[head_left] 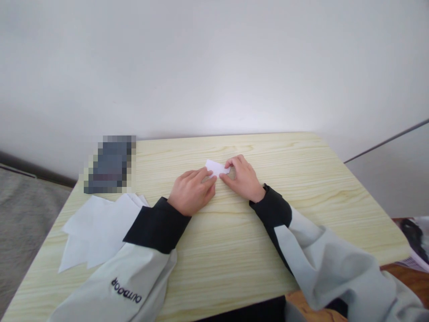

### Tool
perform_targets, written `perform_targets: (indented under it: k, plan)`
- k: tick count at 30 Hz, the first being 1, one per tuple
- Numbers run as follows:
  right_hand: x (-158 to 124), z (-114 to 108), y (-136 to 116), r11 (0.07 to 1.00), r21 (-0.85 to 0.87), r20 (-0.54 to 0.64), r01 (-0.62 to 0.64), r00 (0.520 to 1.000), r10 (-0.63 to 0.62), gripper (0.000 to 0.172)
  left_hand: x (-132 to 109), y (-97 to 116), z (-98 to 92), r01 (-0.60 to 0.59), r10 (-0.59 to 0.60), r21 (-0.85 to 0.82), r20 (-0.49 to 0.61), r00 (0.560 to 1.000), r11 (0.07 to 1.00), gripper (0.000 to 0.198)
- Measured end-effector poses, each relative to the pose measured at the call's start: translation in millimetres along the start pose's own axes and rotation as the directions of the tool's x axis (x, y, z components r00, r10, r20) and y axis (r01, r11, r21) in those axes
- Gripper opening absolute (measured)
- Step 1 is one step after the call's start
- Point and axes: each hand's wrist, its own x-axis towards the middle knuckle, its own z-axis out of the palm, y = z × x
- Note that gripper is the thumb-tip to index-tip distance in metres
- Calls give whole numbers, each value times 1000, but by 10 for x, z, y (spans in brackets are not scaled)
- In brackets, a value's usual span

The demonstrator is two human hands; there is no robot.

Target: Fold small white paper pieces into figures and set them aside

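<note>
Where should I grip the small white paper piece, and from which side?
Probably pinch the small white paper piece by its far edge, from the far side: that straight edge is exposed, while the left hand and right hand crowd both ends.

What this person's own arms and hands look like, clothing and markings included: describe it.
The left hand and right hand are bare, with no gloves. The left sleeve and right sleeve are loose and pale grey, with wide black cuffs. Dark lettering on the left sleeve reads "OUTDOOR"; none shows on the right.
</note>
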Motion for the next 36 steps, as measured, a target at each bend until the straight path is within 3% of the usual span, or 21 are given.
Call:
perform_targets:
  k: [9,17,25,36]
  plan:
    - [63,-67,73,980,196,92,-19,996,1,20,-47,-28,9,1,-1,25,-9,1000,1000,22]
    - [21,-8,-14,999,36,17,-39,999,38,22,-12,-4,9,-12,12,48,-7,1000,999,23]
    - [46,-70,42,991,133,103,-20,995,6,27,-47,-32,29,-22,22,28,-13,1000,999,23]
    - [10,-16,5,1000,8,27,-3,1000,3,24,-46,-48,60,-46,46,-53,-3,999,998,25]
